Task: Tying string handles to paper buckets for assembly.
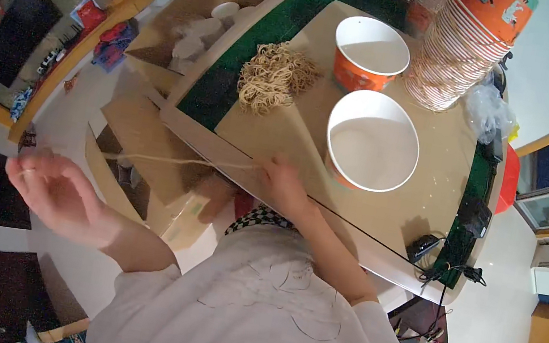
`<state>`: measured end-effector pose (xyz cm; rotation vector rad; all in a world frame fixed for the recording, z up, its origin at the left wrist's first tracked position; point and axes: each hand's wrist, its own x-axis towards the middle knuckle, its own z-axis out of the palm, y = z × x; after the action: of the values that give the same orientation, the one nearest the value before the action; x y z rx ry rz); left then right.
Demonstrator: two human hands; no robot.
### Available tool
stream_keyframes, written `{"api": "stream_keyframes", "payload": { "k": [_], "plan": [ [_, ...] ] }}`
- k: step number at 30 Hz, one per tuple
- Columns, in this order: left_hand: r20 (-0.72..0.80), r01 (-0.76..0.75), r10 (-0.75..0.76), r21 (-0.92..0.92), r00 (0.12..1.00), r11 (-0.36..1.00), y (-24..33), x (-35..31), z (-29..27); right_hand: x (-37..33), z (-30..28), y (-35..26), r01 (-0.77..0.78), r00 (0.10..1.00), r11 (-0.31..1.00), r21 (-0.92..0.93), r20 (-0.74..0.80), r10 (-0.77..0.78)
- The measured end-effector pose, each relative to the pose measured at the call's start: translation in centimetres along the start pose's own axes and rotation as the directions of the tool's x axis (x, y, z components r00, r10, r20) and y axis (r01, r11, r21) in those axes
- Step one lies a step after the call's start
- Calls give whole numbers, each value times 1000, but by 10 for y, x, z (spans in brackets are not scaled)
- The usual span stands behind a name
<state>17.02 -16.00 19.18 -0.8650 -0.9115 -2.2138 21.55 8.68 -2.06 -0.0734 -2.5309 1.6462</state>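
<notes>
A thin tan cord [181, 160] runs nearly straight across the front of the table. My right hand [284, 186] pinches one end at the table's near edge. Out to the left, beyond the table, my left hand [58, 192] is raised with curled fingers, in line with the cord's other end. The last stretch of cord by those fingers is blurred, and a pale band shows on one finger. A tangled heap of tan cords [275, 77] lies on the brown board. Right of it stand two open white-lined paper tubs, a nearer tub [373, 145] and a farther orange tub [368, 56].
A tall stack of nested orange paper tubs [465, 51] leans at the far right of the table. Beside it lies a clear plastic bag [487, 110]. Black adapters and cables [424, 249] sit at the right corner. Open cardboard boxes [150, 127] stand left of the table.
</notes>
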Motion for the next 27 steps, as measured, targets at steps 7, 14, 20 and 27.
{"api": "stream_keyframes", "payload": {
  "k": [7,14,20,27],
  "plan": [
    [544,174,-565,607,620,776,-77,-103,64,-35,-52,-91,328,930,763,556,-48,-365],
    [434,648,-781,444,448,619,-104,-114,102,-77,-93,-76,258,935,871,418,-337,-115],
    [508,725,-772,354,382,591,-133,-143,134,-92,-127,-68,249,827,886,391,-562,15],
    [732,-20,-626,654,268,756,-162,-154,167,-87,-171,-48,183,687,930,317,-718,110]
  ]
}}
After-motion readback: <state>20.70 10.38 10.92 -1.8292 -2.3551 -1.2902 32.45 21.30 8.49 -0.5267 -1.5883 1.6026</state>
